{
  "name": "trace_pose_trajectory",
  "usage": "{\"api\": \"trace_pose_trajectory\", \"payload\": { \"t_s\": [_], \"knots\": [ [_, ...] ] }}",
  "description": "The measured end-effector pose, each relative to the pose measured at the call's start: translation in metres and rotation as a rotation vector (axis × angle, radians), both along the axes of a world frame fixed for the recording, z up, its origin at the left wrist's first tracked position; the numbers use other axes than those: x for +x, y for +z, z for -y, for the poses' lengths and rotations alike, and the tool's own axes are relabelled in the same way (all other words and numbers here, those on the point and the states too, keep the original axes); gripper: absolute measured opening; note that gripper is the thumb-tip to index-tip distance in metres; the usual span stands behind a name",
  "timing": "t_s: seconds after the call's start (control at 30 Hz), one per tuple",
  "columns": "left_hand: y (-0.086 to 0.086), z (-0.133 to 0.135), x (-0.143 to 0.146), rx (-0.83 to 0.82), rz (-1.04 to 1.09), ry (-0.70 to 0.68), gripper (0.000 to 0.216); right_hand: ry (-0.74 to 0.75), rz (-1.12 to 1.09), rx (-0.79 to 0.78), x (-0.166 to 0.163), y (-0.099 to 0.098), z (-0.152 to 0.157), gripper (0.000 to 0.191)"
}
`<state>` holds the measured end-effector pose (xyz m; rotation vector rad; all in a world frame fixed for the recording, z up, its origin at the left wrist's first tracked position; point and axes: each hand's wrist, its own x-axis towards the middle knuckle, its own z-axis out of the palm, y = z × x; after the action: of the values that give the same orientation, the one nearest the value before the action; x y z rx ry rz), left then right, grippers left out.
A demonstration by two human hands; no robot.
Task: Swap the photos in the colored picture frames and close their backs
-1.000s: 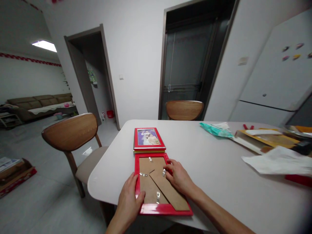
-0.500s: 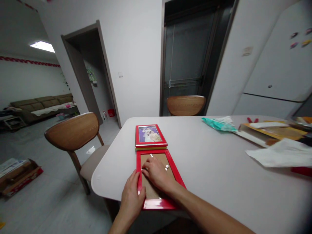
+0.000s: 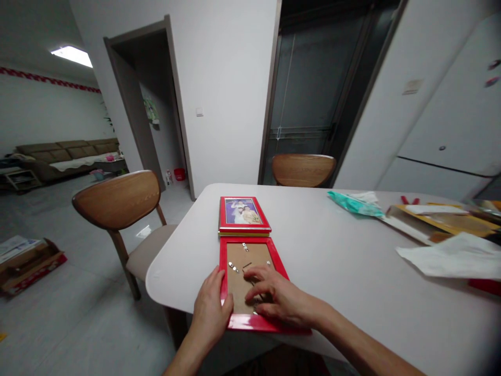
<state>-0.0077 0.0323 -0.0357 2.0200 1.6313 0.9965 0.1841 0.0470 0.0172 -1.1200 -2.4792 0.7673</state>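
Note:
A red picture frame (image 3: 256,322) lies face down near the table's front edge, its brown backing board (image 3: 237,290) upward. My left hand (image 3: 211,305) grips the frame's left side, thumb on top. Over the lower right of the board is my right hand (image 3: 277,295), fingers apart and curved, holding nothing that I can see. Small metal clips show on the board: a top clip (image 3: 245,247), a left clip (image 3: 233,267) and a right clip (image 3: 268,263). Part of the board's lower right is hidden by my right hand. Just beyond lies a red framed photo (image 3: 245,211), face up.
The frames rest on a white table (image 3: 313,250). To the right lie a teal packet (image 3: 354,204), a cardboard piece (image 3: 442,222) and a white sheet (image 3: 450,256). One wooden chair (image 3: 119,201) stands left, another chair (image 3: 303,169) at the far side.
My right hand has moved from the left clip toward the lower right of the board, its fingers now spread. The left clip is uncovered. My left hand keeps its grip.

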Motion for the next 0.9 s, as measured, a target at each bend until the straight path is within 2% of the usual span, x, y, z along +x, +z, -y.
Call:
{"api": "trace_pose_trajectory", "payload": {
  "t_s": [0.17, 0.3, 0.47, 0.6, 0.73, 0.9],
  "knots": [
    [0.0, 0.0, 0.001, -0.005, 0.028, 0.016, 0.047, -0.036, -0.006, 0.061, -0.006, 0.0, 0.009, 0.011],
    [0.002, 0.0, 0.001, -0.019, 0.005, 0.01, 0.049, -0.058, -0.05, 0.115, -0.009, -0.005, -0.001, 0.017],
    [0.002, 0.0, 0.002, -0.002, 0.0, 0.013, 0.046, -0.423, 0.098, 0.25, -0.018, -0.014, -0.045, 0.028],
    [0.0, -0.001, 0.001, 0.009, -0.005, 0.004, 0.045, -0.553, 0.168, 0.285, -0.027, -0.025, -0.073, 0.027],
    [0.0, -0.001, 0.0, 0.018, 0.026, -0.002, 0.044, -0.571, 0.194, 0.3, -0.031, -0.029, -0.077, 0.027],
    [0.001, 0.0, 0.0, 0.002, 0.043, 0.002, 0.044, -0.54, 0.2, 0.307, -0.033, -0.022, -0.068, 0.028]
  ]
}}
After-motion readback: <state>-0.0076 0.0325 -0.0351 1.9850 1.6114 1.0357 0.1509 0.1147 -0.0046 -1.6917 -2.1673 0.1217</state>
